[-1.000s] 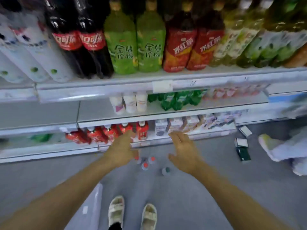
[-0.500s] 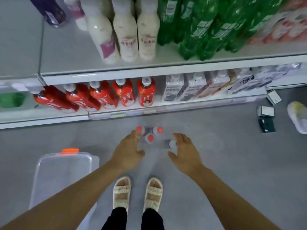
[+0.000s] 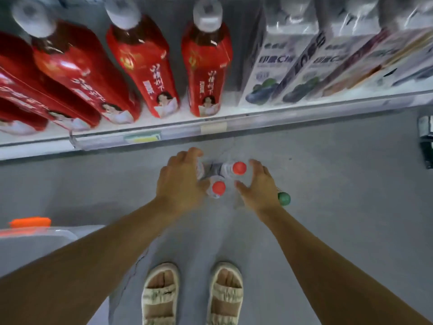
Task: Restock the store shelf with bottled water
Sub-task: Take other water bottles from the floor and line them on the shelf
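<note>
water bottles (image 3: 219,181) between left hand (image 3: 179,184), right hand (image 3: 256,186)

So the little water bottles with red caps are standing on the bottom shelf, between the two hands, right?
Not quite. The head view shows the red-capped water bottles standing on the grey floor in front of the shelf, between the left hand and right hand.
</note>
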Demonstrator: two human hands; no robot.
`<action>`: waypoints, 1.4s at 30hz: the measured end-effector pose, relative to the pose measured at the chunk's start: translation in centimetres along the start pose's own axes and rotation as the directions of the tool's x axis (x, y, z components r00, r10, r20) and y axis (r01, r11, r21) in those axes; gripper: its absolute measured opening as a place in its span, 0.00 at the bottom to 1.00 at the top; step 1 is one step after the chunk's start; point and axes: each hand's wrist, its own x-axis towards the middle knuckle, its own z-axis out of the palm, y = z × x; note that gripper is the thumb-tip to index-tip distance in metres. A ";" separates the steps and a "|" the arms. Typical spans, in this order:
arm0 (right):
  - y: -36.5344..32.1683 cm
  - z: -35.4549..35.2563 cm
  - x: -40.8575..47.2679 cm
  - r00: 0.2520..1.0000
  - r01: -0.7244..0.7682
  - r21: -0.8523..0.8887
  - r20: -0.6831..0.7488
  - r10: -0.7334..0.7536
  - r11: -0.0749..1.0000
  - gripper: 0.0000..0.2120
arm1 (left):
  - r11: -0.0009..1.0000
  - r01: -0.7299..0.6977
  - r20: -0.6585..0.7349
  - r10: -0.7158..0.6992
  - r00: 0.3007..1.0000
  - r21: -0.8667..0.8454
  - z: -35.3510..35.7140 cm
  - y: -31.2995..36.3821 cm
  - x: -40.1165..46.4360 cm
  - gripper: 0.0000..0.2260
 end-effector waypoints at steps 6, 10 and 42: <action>2.5 5.2 3.6 0.993 0.012 0.292 -0.113 0.023 0.956 0.26 | 0.996 -0.085 -0.055 0.086 0.995 0.008 2.3 -1.9 5.0 0.26; 2.8 6.3 5.1 0.985 0.055 0.437 -0.170 0.023 0.898 0.22 | 0.992 -0.123 -0.076 0.121 0.990 -0.027 2.9 -2.3 6.6 0.24; -11.3 -35.0 -11.0 0.844 0.117 0.564 -0.490 0.218 0.817 0.20 | 0.909 -0.308 0.182 0.366 0.913 -0.282 -17.6 23.7 -7.1 0.33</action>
